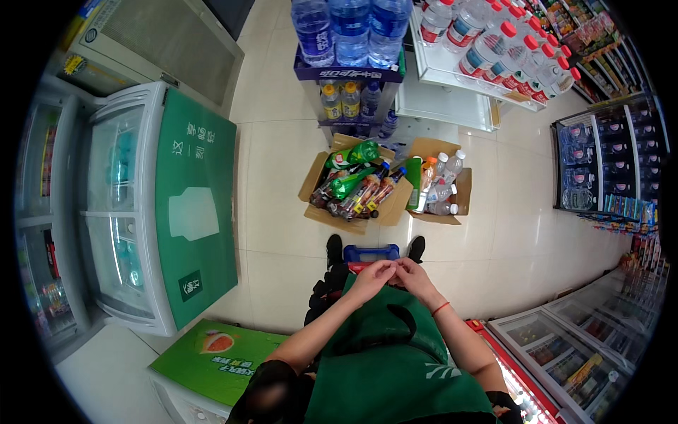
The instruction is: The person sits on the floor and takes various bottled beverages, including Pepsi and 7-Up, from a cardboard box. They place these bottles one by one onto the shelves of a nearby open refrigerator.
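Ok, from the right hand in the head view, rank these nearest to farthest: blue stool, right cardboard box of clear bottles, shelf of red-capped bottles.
From the right hand:
1. Blue stool, just ahead, between the shoes.
2. Right cardboard box of clear bottles, on the floor ahead.
3. Shelf of red-capped bottles, farthest, top right.

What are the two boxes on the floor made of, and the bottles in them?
The left box and the right box look like brown cardboard: dull, with folded-out flaps. The bottles seem to be clear plastic, shiny, with drink showing through; glass can't be ruled out from here.
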A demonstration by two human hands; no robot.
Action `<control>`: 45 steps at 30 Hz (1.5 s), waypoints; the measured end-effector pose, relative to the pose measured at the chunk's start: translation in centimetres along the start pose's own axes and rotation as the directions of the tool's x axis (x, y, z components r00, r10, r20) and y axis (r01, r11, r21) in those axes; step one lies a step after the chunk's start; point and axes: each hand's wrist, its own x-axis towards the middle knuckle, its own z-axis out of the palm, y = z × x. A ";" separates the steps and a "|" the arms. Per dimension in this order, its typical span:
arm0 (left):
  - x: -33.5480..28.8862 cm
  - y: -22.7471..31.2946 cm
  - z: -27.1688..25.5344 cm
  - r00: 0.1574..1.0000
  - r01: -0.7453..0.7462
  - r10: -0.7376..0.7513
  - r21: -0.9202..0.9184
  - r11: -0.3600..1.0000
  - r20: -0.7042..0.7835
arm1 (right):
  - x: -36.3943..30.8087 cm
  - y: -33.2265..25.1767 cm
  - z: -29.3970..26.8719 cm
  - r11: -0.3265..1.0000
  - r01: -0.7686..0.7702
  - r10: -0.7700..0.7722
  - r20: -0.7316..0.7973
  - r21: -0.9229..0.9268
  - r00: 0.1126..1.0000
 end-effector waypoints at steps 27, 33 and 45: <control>17.1 0.5 -13.1 0.765 -0.286 0.642 0.864 0.414 -0.054 | 20.6 2.4 -0.5 0.999 0.014 -0.022 -0.178 -0.046 0.984; 22.8 0.3 -12.9 0.767 -0.179 0.638 0.931 0.319 -0.072 | 28.0 4.8 -4.1 0.970 0.175 -0.226 -0.363 -0.168 0.904; 25.7 0.0 -12.1 0.770 -0.137 0.637 0.984 0.117 0.032 | 32.0 4.9 -6.3 0.928 0.252 -0.178 -0.268 0.274 0.947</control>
